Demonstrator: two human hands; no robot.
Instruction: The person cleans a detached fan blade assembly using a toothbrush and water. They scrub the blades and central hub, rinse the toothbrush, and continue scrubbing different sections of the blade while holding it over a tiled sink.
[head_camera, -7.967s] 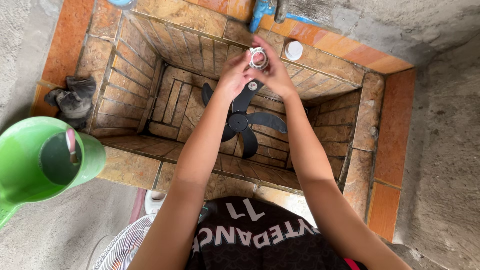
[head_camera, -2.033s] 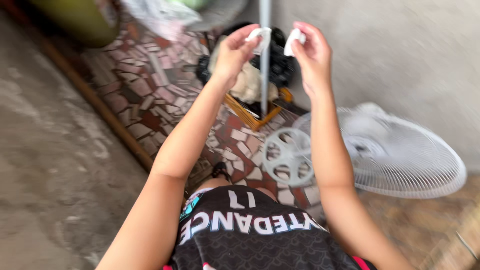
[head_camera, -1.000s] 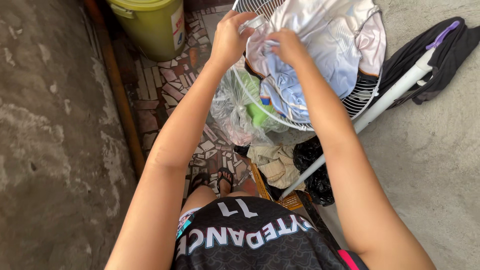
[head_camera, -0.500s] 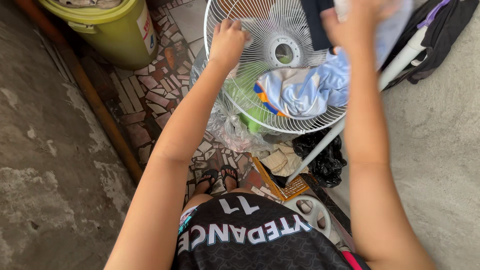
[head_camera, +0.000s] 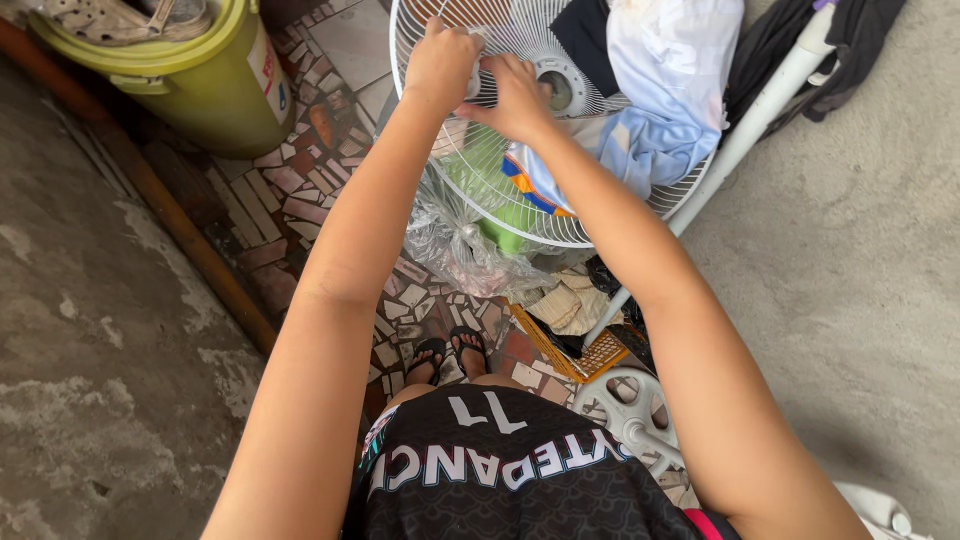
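One yellow-green bin (head_camera: 190, 85) stood at the upper left on the tiled floor (head_camera: 300, 190), with worn footwear resting in its open top. One wooden strip (head_camera: 170, 215) ran diagonally below it, separating the tiles from the concrete floor (head_camera: 90, 380).

Two hands were in view, both raised to one white wire fan guard (head_camera: 480, 170). The left hand (head_camera: 442, 62) was extended from a straight forearm, its fingers curled closed over the wires near the guard's centre. The right hand (head_camera: 518, 95) lay just beside it, touching it, with fingers pinched together on the guard next to the round centre hub (head_camera: 556, 90). Whether a small part was held between the hands could not be determined. The guard was held tilted, above the floor clutter, at the top centre of the view.

One clear plastic bag (head_camera: 460, 245) hung or lay just below the guard's lower rim, with green material visible through the wires. Two sandalled feet (head_camera: 450, 355) stood on the tiles below the bag. One woven yellow basket (head_camera: 570, 345) lay to their right, containing pale crumpled cloth. One white spoked fan base (head_camera: 630, 410) lay near the basket.

Behind the guard, one bundle of white and blue cloth (head_camera: 665, 90) was visible. One white pole (head_camera: 745, 130) ran diagonally from the upper right down toward the basket, with one dark garment (head_camera: 800, 50) draped at its upper end.
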